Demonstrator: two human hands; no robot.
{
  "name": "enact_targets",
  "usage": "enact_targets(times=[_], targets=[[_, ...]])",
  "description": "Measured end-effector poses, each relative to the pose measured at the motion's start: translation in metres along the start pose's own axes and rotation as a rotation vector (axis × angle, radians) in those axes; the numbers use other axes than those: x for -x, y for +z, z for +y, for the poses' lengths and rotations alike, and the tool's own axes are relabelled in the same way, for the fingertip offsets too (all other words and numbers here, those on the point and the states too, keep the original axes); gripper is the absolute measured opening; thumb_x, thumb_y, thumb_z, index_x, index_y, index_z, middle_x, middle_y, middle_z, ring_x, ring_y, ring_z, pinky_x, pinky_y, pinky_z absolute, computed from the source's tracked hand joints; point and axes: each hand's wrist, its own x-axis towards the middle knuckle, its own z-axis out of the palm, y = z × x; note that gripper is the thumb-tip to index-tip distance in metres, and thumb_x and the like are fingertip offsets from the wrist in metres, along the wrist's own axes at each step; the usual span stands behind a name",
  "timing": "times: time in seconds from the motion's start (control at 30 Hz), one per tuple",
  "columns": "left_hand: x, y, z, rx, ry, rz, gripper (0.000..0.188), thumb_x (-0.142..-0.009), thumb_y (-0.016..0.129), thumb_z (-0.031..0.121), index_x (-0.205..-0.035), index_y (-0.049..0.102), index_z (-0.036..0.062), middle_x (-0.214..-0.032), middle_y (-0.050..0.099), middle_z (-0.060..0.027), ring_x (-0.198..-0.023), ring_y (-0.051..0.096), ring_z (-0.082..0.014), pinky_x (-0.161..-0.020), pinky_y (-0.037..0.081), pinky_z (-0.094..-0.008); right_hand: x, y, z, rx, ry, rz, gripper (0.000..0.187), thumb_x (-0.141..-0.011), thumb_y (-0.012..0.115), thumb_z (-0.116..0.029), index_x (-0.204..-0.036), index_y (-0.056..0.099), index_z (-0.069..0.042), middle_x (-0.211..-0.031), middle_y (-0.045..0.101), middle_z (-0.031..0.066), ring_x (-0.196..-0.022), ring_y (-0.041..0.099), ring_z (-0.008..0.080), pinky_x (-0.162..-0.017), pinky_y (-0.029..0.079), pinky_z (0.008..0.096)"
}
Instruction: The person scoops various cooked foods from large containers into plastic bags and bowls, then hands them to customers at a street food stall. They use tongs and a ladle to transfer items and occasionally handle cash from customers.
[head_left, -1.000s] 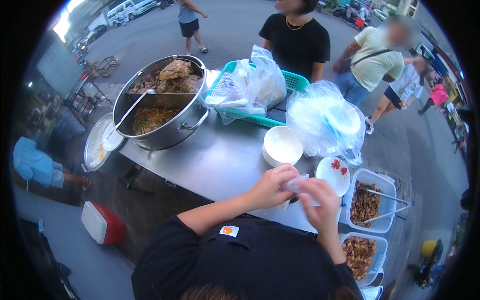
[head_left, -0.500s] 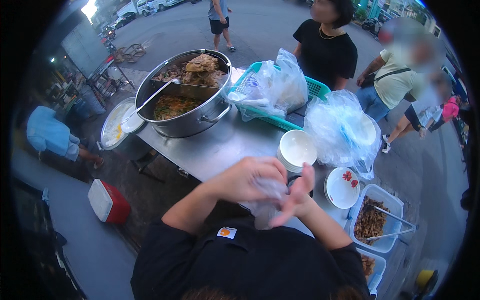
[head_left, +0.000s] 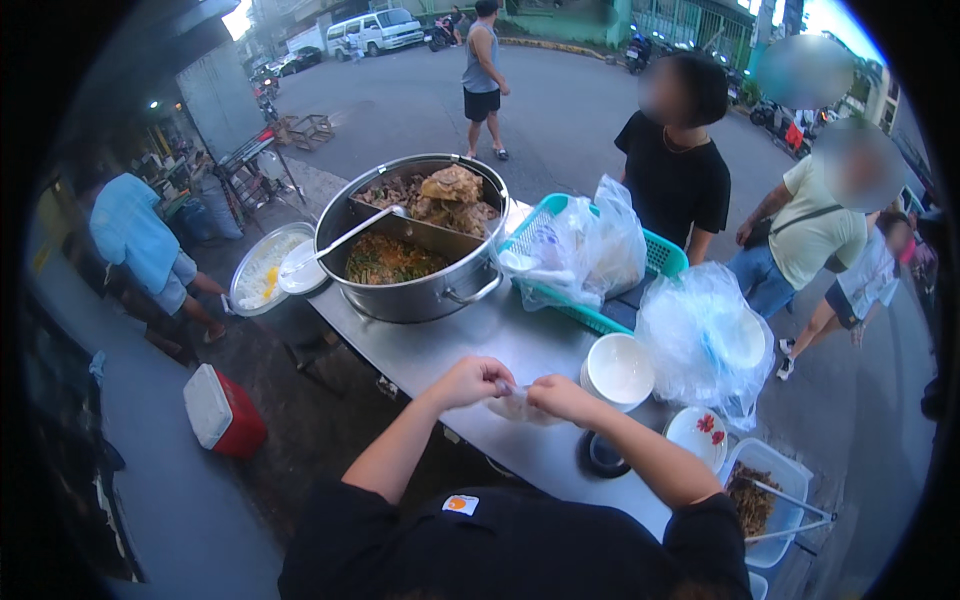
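Observation:
Over the metal table (head_left: 400, 350), a small clear plastic bag (head_left: 518, 406) hangs between my two hands. My left hand (head_left: 472, 383) pinches its upper left edge with closed fingers. On the opposite edge, my right hand (head_left: 560, 396) is also closed on the bag. Whether anything lies inside the bag is too blurred to tell. Just right of my right hand stands a stack of white bowls (head_left: 618, 370). A black round object (head_left: 604, 455) sits on the table below my right forearm.
A large divided pot (head_left: 410, 300) of stew and meat holds a ladle (head_left: 345, 238). Beyond the bowls are a green basket (head_left: 600, 322) and a heap of plastic bags (head_left: 700, 340). Flowered plates (head_left: 690, 437), a meat tub (head_left: 785, 515) and tongs lie right. People stand across the table.
My hands have moved apart and forward, from overlapping near my chest to holding the plastic bag stretched by two edges. The view has tilted up, showing more street.

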Motion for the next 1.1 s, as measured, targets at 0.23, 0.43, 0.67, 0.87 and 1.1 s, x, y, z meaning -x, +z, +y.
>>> enact_targets(times=[0.23, 0.43, 0.67, 0.87, 1.1], targets=[[0.009, 0.039, -0.001, -0.812, 0.600, 0.350, 0.021, -0.071, 0.059, -0.005, -0.090, 0.063, 0.0034, -0.092, 0.062, -0.0102, -0.080, 0.061, -0.0271, -0.071, 0.051, -0.0334, -0.035, 0.028, 0.033, -0.932, 0.090, 0.045, 0.017, -0.088, 0.060, -0.028, -0.100, 0.055, -0.017, -0.094, 0.055, -0.0041, -0.083, 0.050, 0.0098, -0.079, 0.036, 0.0314], [0.012, 0.019, -0.015, -0.578, 0.421, 0.472, 0.019, -0.074, 0.065, 0.005, -0.092, 0.064, 0.0059, -0.091, 0.063, -0.0080, -0.081, 0.059, -0.0250, -0.076, 0.047, -0.0362, -0.038, 0.033, 0.026, -0.647, -0.147, 0.079, 0.017, -0.086, 0.060, -0.019, -0.101, 0.057, -0.011, -0.088, 0.057, -0.0013, -0.080, 0.051, 0.0095, -0.074, 0.039, 0.0254], [-0.007, -0.013, -0.019, -0.629, 0.235, 0.300, 0.025, -0.066, 0.075, 0.024, -0.086, 0.066, 0.0107, -0.080, 0.061, -0.0021, -0.082, 0.055, -0.0214, -0.074, 0.041, -0.0337, -0.046, 0.031, 0.013, -0.557, -0.328, 0.057, 0.018, -0.086, 0.057, -0.017, -0.100, 0.057, -0.006, -0.088, 0.058, 0.0001, -0.085, 0.053, 0.0088, -0.076, 0.042, 0.0244], [-0.008, -0.017, -0.011, -0.942, 0.171, 0.263, 0.032, -0.064, 0.076, 0.033, -0.087, 0.063, 0.0139, -0.082, 0.058, -0.0010, -0.085, 0.053, -0.0219, -0.074, 0.039, -0.0367, -0.055, 0.022, 0.003, -0.492, -0.190, -0.032, 0.012, -0.087, 0.057, -0.013, -0.098, 0.056, -0.007, -0.090, 0.058, 0.0013, -0.084, 0.052, 0.0078, -0.076, 0.040, 0.0222], [-0.012, -0.036, -0.023, -0.575, 0.060, 0.111, 0.029, -0.075, 0.069, 0.040, -0.091, 0.066, 0.0164, -0.097, 0.062, 0.0011, -0.094, 0.052, -0.0187, -0.079, 0.034, -0.0381, -0.070, 0.022, 0.014, -0.455, -0.255, 0.061, 0.016, -0.089, 0.052, -0.013, -0.101, 0.057, -0.005, -0.094, 0.059, 0.0024, -0.088, 0.053, 0.0101, -0.079, 0.042, 0.0256]])
